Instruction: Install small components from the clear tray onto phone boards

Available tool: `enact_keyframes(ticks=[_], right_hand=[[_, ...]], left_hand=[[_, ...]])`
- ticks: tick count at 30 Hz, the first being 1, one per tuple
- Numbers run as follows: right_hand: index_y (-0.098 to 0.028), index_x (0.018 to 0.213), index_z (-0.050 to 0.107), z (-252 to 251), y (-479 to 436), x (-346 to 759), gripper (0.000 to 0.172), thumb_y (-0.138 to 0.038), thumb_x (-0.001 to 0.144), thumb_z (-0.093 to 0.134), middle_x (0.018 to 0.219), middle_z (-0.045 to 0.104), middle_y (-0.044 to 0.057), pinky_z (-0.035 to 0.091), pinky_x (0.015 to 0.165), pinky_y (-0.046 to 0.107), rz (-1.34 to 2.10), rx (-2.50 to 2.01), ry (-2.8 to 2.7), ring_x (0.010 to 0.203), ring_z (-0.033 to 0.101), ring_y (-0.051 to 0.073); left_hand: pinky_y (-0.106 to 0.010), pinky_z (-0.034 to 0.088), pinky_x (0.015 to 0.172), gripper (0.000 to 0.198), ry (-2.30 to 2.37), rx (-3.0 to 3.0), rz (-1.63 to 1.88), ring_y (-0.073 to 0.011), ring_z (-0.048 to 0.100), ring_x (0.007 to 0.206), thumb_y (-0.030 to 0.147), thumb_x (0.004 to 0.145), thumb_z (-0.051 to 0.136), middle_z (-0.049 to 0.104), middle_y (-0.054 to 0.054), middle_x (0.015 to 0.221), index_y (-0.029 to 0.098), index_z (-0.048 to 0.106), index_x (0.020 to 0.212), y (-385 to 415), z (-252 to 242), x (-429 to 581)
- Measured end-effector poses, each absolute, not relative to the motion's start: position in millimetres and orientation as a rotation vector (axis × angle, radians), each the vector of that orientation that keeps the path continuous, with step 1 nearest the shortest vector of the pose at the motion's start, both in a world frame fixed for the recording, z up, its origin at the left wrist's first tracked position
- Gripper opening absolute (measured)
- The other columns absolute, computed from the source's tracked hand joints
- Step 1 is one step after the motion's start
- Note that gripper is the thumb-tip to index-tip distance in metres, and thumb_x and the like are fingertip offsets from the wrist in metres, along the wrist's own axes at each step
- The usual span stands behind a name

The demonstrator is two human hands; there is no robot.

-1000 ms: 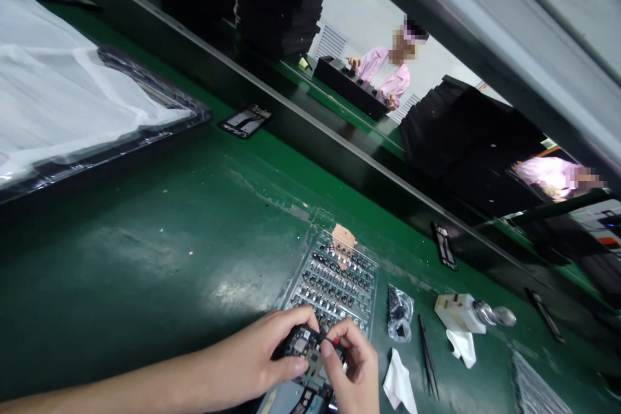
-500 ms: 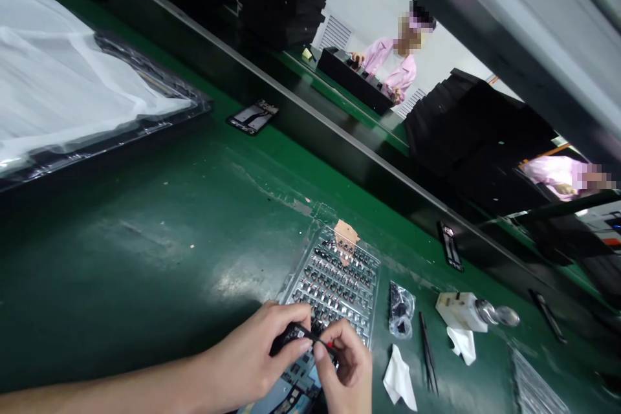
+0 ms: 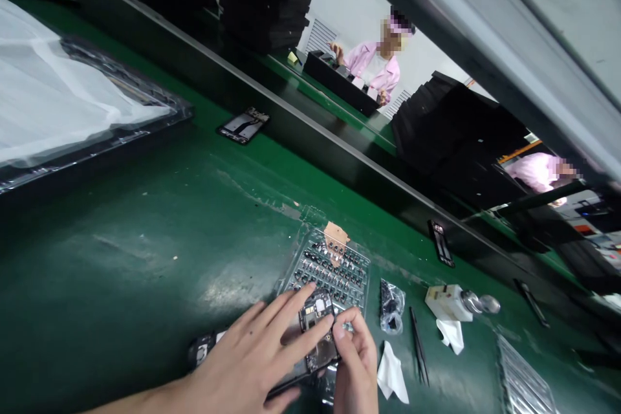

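Note:
An opened phone (image 3: 317,352), its dark inner frame and circuit parts showing, lies tilted under my left hand (image 3: 259,349). The fingers of that hand stretch across the phone's face, and its thumb is at the near edge, so it grips the phone from above. At the phone's right edge, my right hand (image 3: 356,349) is closed in a pinch of thumb and forefinger. Any small part between those fingertips is hidden. Just beyond the hands, a clear plastic tray (image 3: 365,272) carries rows of small dark and metallic components.
To the right are a bagged part (image 3: 392,304), black tweezers (image 3: 418,346), white cloth (image 3: 392,375) and a white bottle (image 3: 444,303). Phone frames (image 3: 244,125) lie along the back ledge. A covered black tray (image 3: 179,110) is at left. A person (image 3: 376,65) in pink works opposite.
My left hand has gone from pinching a black piece to spreading over the phone, whose inner side now shows. My right hand stays pinched close by. The view has shifted slightly.

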State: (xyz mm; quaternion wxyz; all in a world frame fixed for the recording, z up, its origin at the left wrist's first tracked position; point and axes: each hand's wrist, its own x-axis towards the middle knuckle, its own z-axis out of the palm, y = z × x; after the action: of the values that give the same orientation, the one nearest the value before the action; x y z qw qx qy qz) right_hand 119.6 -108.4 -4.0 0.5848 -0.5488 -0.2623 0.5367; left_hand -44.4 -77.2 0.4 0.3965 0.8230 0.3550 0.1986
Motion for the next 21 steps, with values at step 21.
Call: enact_keyframes(ticks=[21], right_hand=[[-0.019,0.076,0.061,2.6,-119.8,117.4,0.025,-0.038,0.066,0.074,0.049,0.046,-0.007,0.036,0.047,0.018,1.012,-1.415,-0.712,0.045,0.050,0.008]], left_hand=[[-0.030,0.042,0.051,0.077,-0.030,0.487,0.173,-0.0208,0.059,0.054,0.064,0.067,0.033,0.065,-0.012,0.092,0.010,0.053,0.118,-44.7,-18.8,-40.1]])
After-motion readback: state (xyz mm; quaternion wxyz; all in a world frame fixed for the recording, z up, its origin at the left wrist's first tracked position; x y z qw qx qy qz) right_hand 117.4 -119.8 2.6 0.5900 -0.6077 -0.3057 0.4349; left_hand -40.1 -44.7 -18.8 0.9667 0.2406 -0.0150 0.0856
